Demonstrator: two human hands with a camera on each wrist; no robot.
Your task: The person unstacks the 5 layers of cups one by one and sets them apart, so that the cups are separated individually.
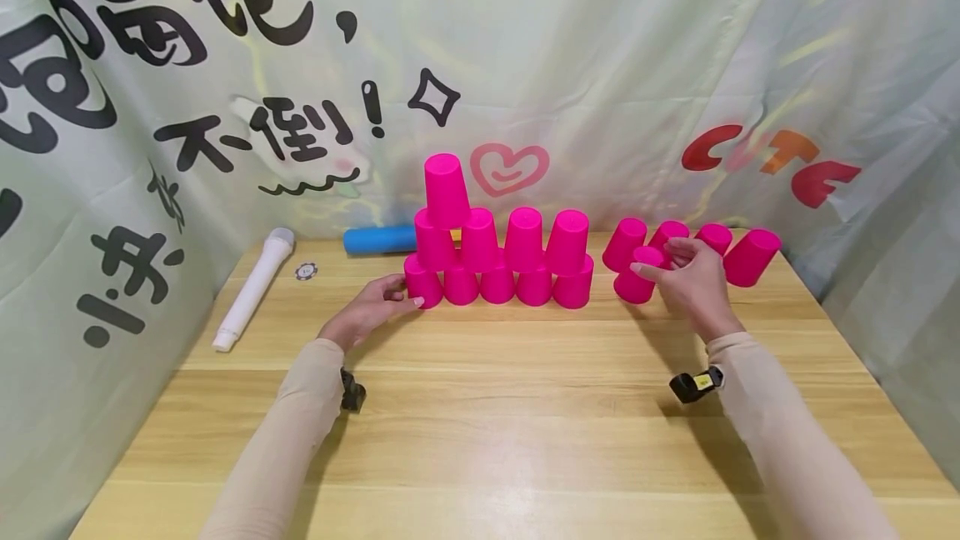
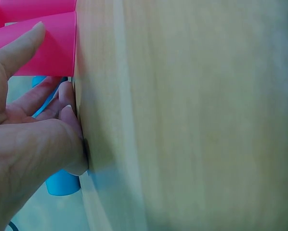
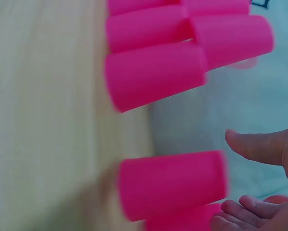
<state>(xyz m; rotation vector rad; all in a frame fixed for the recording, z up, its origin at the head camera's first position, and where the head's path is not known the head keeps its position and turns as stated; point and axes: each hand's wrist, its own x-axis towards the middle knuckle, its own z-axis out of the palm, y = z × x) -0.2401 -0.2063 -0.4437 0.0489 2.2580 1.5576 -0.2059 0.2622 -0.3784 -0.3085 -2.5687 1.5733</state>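
Note:
Pink cups stand upside down in a stepped stack: a bottom row of several, a second row (image 1: pixel 525 240) of several, and one top cup (image 1: pixel 446 190) at the left. My left hand (image 1: pixel 369 309) is at the leftmost bottom cup (image 1: pixel 423 284), thumb extended along its front and fingers reaching behind its side. On the right, my right hand (image 1: pixel 697 286) is at a loose pink cup (image 3: pixel 173 185), thumb and fingers spread apart at its closed end. Several other loose cups, including an outer right one (image 1: pixel 752 258), stand around and behind this hand, partly hidden by it.
A blue cylinder (image 1: pixel 378 240) lies behind the stack. To the left are a white stick-like tube (image 1: pixel 255 290) and a small round chip (image 1: pixel 306 271). Printed fabric (image 1: pixel 600 65) hangs behind the wooden table (image 1: pixel 480 423).

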